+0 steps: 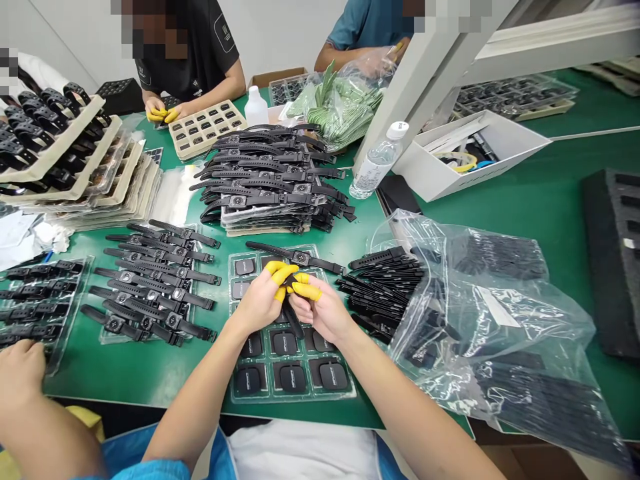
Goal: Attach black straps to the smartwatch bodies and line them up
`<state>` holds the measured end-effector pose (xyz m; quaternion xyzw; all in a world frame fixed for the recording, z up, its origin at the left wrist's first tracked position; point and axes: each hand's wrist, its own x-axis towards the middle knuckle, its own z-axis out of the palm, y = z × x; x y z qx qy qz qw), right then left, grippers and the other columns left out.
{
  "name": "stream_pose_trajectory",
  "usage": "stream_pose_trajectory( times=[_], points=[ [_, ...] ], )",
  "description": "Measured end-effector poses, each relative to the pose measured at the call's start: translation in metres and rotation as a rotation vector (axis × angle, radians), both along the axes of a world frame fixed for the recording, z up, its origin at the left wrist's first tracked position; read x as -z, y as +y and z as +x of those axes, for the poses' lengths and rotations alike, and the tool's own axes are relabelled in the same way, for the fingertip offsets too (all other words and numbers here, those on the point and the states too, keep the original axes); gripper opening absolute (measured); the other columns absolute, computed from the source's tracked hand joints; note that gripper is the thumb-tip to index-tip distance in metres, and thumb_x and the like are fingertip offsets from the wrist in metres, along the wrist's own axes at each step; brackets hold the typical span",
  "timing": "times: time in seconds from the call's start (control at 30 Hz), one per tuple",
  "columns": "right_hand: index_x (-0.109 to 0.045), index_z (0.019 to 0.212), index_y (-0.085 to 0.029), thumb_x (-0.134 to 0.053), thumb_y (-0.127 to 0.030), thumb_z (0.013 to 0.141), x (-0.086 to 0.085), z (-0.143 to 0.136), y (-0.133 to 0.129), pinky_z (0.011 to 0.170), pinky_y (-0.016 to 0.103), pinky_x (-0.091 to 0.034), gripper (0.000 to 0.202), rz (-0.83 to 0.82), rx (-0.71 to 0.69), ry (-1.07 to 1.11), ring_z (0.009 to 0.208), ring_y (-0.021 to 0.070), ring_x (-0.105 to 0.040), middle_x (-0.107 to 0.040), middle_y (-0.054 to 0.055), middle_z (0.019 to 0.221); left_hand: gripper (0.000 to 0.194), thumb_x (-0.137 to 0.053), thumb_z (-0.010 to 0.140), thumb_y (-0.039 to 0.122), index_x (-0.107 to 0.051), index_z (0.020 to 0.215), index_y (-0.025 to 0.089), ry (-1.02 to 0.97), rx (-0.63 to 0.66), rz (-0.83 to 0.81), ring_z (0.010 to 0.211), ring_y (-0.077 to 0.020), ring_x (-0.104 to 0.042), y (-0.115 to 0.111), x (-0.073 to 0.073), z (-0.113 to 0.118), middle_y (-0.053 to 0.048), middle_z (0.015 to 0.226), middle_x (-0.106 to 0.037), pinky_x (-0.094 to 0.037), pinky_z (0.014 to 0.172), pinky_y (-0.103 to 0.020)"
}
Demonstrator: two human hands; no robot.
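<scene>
My left hand (263,297) and my right hand (323,303), both with yellow finger cots, meet over a clear tray (270,393). Pinched between their fingertips is a small black smartwatch, mostly covered by the fingers. A black watch strap (294,320) hangs down from it, between the hands. Square black watch bodies (291,378) sit in the tray's compartments below. Across the tray's far edge lies one smartwatch with its strap (300,257) stretched out. Right of my hands, loose black straps (383,280) spill from a clear plastic bag (450,307).
Strapped watches lie on a tray (150,280) at left, and more are stacked high behind (275,173). A water bottle (380,160) and white box (475,157) stand beyond the bag. A neighbour's hand (23,370) is at far left; two people work opposite.
</scene>
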<state>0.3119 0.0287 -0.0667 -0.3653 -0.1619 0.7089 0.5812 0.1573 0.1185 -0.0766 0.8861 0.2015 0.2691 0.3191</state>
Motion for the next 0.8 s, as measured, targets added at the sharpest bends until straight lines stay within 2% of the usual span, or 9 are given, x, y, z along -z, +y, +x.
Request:
stream_pose_trajectory(
  times=[0.17, 0.4, 0.63, 0.73, 0.8],
  points=[
    [-0.051, 0.083, -0.023, -0.08, -0.043, 0.081, 0.002, 0.002, 0.001, 0.04, 0.019, -0.019, 0.035, 0.007, 0.012, -0.039, 0.043, 0.0067, -0.026, -0.043, -0.01, 0.049, 0.049, -0.039, 0.107, 0.02, -0.047, 0.155, 0.023, 0.028, 0.078, -0.022, 0.13, -0.0257, -0.059, 0.002, -0.009, -0.005, -0.014, 0.138, -0.057, -0.053, 0.113, -0.045],
    [-0.051, 0.082, -0.023, -0.082, -0.043, 0.076, -0.001, 0.005, 0.004, 0.039, 0.018, -0.015, 0.037, -0.058, -0.041, -0.109, 0.042, 0.0051, -0.023, -0.04, -0.013, 0.048, 0.042, -0.046, 0.103, 0.021, -0.057, 0.144, 0.017, 0.168, 0.035, 0.182, 0.122, -0.0281, -0.062, 0.005, -0.008, -0.005, -0.015, 0.128, -0.062, -0.057, 0.106, -0.045],
    [-0.054, 0.088, -0.023, -0.077, -0.05, 0.082, -0.002, 0.008, 0.005, 0.04, 0.02, -0.019, 0.036, 0.031, -0.072, -0.147, 0.04, 0.0065, -0.027, -0.044, -0.012, 0.049, 0.04, -0.041, 0.108, 0.022, -0.056, 0.146, 0.021, 0.052, 0.106, 0.022, 0.122, -0.0219, -0.065, 0.009, -0.017, -0.005, -0.012, 0.132, -0.064, -0.057, 0.106, -0.039],
    [-0.054, 0.092, -0.024, -0.074, -0.056, 0.086, 0.0, 0.011, 0.004, 0.043, 0.023, -0.028, 0.039, 0.135, -0.038, -0.307, 0.042, 0.0091, -0.035, -0.049, -0.01, 0.054, 0.047, -0.05, 0.106, 0.024, -0.05, 0.153, 0.023, -0.006, 0.089, 0.012, 0.126, -0.0236, -0.065, 0.008, -0.02, -0.006, -0.013, 0.139, -0.065, -0.057, 0.108, -0.04],
    [-0.058, 0.096, -0.023, -0.073, -0.055, 0.089, -0.001, 0.018, 0.004, 0.05, 0.026, -0.037, 0.036, 0.217, -0.017, -0.542, 0.051, 0.012, -0.046, -0.058, -0.006, 0.064, 0.052, -0.05, 0.105, 0.022, -0.045, 0.156, 0.024, 0.011, 0.047, 0.044, 0.124, -0.0236, -0.067, 0.01, -0.024, -0.012, -0.012, 0.139, -0.067, -0.058, 0.105, -0.039]
  ],
)
